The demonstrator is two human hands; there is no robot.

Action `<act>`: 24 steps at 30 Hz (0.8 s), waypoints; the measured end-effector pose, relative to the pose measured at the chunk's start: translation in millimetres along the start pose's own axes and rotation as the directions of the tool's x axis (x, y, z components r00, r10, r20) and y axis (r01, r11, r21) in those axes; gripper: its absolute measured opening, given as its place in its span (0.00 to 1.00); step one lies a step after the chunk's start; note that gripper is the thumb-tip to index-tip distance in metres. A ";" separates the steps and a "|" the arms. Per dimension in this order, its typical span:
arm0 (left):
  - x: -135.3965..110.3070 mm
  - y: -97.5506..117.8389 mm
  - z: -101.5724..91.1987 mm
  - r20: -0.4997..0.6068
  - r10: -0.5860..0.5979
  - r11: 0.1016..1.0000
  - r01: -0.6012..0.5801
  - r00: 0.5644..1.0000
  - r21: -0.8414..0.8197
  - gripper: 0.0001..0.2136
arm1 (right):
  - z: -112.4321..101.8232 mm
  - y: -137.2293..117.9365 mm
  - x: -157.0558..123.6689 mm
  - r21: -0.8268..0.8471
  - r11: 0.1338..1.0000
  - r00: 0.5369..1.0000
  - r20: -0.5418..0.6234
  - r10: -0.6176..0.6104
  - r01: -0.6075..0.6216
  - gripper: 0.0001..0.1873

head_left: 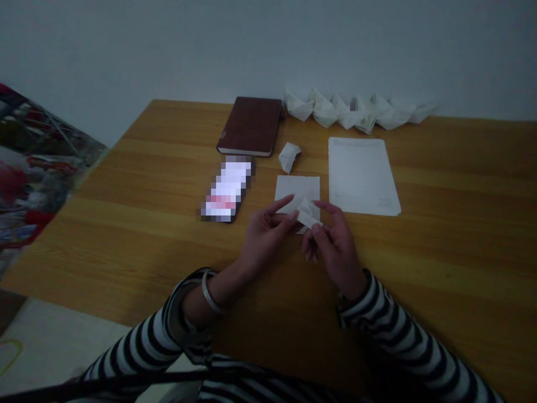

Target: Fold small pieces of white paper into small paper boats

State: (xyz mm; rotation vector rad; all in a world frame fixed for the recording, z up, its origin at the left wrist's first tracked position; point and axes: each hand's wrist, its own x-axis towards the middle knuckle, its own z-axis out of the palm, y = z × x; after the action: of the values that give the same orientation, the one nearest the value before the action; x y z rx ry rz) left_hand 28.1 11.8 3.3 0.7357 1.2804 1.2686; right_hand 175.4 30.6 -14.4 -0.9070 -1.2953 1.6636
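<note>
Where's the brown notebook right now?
Head view: the brown notebook lies far back on the table, left of centre, just behind the phone and left of the row of folded papers.

Left hand [263, 235], right hand [335, 249] close beside it, fingers [282, 202] of both pinched, index fingers extended, forearms angled inward

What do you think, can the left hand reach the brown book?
Probably yes. The book lies beyond the left hand across the table, with the phone off to one side. Its fingers pinch the small paper, though.
</note>
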 end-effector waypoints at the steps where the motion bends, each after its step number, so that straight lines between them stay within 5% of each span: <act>1: 0.9 1.3 -1.2 0.011 0.026 1.000 -0.027 1.000 0.015 0.31 | -0.8 0.2 0.0 0.017 1.000 1.000 -0.001 0.012 -0.012 0.19; 7: 13.9 7.6 -18.5 0.351 0.115 0.943 -0.214 0.929 0.256 0.18 | -12.8 -2.7 2.4 0.220 0.947 0.970 0.124 0.209 -0.232 0.16; 10: 18.5 9.3 -24.7 0.329 0.303 0.804 -0.425 0.895 0.416 0.08 | -14.3 -3.3 3.7 0.266 0.917 0.949 0.186 0.253 -0.297 0.14; 12: 17.3 11.2 -24.3 0.279 0.366 0.744 -0.459 0.888 0.486 0.03 | -12.6 -2.7 3.9 0.267 0.923 0.955 0.183 0.234 -0.278 0.12; 15: 10.8 13.6 -18.1 0.230 0.275 0.781 -0.356 0.934 0.514 0.12 | -10.4 -1.2 4.3 0.172 0.966 0.981 0.067 0.183 -0.192 0.10; 18: 5.5 11.7 -11.3 0.205 0.099 0.913 -0.171 0.974 0.371 0.11 | -11.8 -0.6 5.7 0.012 0.997 0.991 -0.107 0.075 -0.075 0.08; 21: 6.0 7.8 -10.3 0.282 -0.033 0.987 -0.012 0.959 0.157 0.09 | -15.6 -1.5 7.6 -0.051 0.998 0.990 -0.142 0.022 -0.029 0.08; 24: 9.1 7.5 -15.3 0.353 -0.054 0.993 0.014 0.934 0.116 0.08 | -19.6 -4.1 8.9 -0.061 0.998 0.995 -0.101 0.015 -0.021 0.07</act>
State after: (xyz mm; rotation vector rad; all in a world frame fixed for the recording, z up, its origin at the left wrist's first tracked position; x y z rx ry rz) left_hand 10.1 18.5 4.6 0.9709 1.0655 0.9853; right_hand 190.1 46.8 -14.9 -1.0292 -1.2790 1.5782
